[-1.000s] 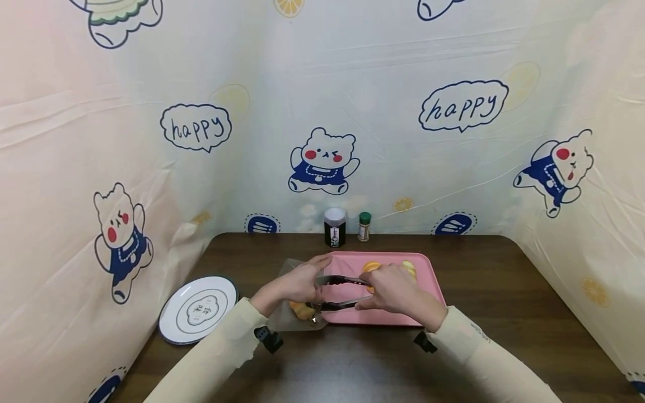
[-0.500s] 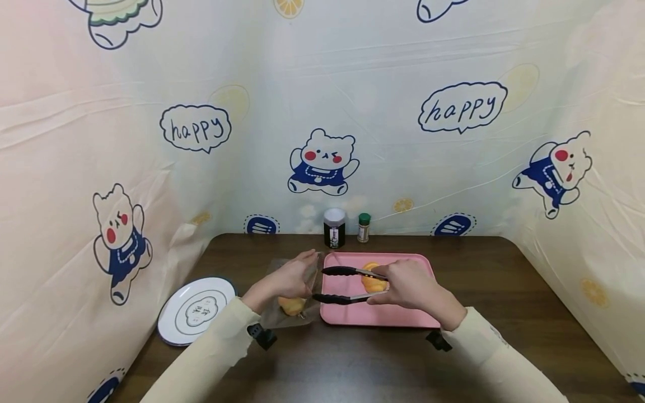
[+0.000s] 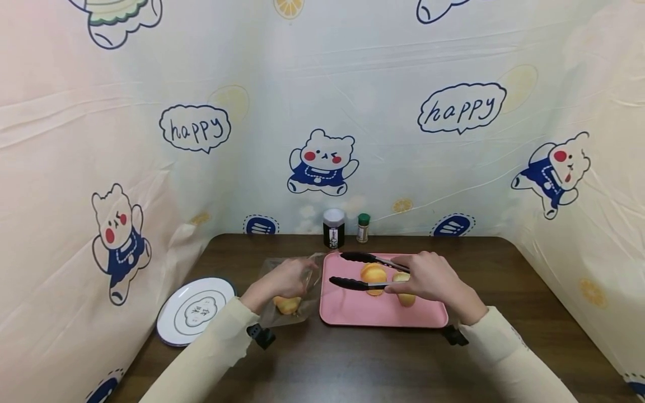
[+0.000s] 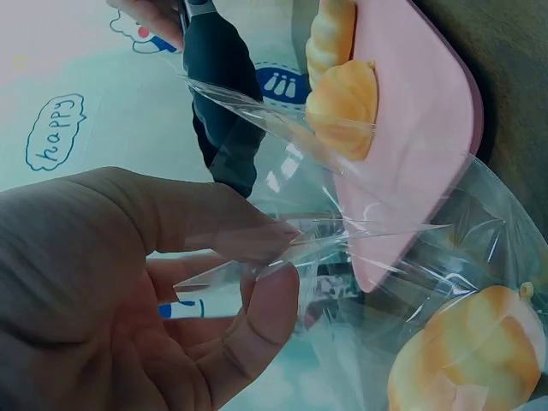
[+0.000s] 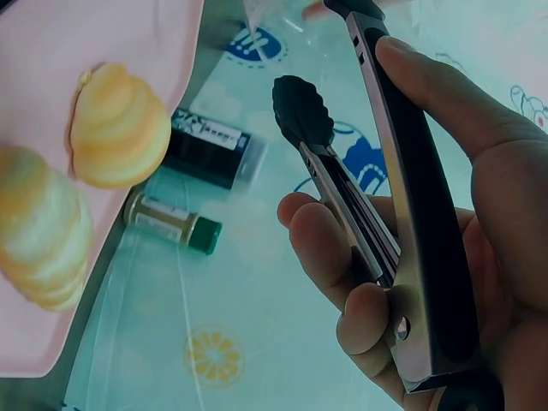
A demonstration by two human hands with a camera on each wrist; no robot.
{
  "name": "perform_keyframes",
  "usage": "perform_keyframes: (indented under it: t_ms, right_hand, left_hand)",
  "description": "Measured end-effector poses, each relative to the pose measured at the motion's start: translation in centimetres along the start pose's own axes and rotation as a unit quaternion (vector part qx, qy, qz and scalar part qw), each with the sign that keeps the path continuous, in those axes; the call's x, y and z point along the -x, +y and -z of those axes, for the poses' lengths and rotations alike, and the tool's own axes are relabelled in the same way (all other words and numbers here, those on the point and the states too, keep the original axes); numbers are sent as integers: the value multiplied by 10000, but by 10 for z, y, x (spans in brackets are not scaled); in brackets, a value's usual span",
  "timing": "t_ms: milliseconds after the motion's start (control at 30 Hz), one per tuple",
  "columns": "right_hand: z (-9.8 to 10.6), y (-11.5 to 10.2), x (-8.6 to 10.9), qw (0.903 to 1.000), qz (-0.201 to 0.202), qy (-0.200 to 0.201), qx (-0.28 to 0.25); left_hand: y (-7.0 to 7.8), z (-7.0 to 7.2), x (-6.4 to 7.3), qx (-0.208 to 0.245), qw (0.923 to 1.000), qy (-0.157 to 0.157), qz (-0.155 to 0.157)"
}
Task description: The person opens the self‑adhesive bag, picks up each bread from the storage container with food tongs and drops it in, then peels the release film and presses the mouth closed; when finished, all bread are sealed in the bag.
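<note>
My left hand [image 3: 286, 279] pinches the rim of a clear plastic bag [image 4: 334, 188] between thumb and index finger. Inside the bag lies a golden bread roll [image 4: 471, 351], low on the table side. My right hand [image 3: 428, 280] grips a pair of metal tongs [image 5: 402, 188] with black tips. The tips are spread apart with nothing between them, above a pink tray [image 3: 353, 316]. On the tray sit a round bread roll [image 3: 373, 272] and a longer ridged bread [image 5: 43, 227], the latter partly behind the right hand in the head view.
White plates [image 3: 171, 313] with a dark rim are stacked at the left. Behind the tray stand a dark jar [image 3: 333, 230] with a pale lid and a small green-capped shaker [image 3: 363, 229]. Printed cloth walls [image 3: 393, 168] enclose the table.
The right hand and tongs have moved right and upward, away from the bag and over the tray. The left hand has shifted a little left with the bag and the roll in it.
</note>
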State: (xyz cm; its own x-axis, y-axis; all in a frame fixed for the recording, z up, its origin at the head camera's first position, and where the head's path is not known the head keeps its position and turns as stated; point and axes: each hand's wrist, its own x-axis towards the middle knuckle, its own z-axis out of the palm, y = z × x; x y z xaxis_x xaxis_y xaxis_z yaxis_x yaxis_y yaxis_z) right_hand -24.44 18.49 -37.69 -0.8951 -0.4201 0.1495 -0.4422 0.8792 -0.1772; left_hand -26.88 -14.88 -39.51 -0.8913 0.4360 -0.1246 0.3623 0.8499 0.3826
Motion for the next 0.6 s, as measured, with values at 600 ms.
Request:
perform_keyframes:
  t_ms: [600]
  right_hand:
    - [-9, 34, -1, 9973, -619, -359, 166]
  left_hand:
    - [2, 1, 0, -530, 9975, 472, 48]
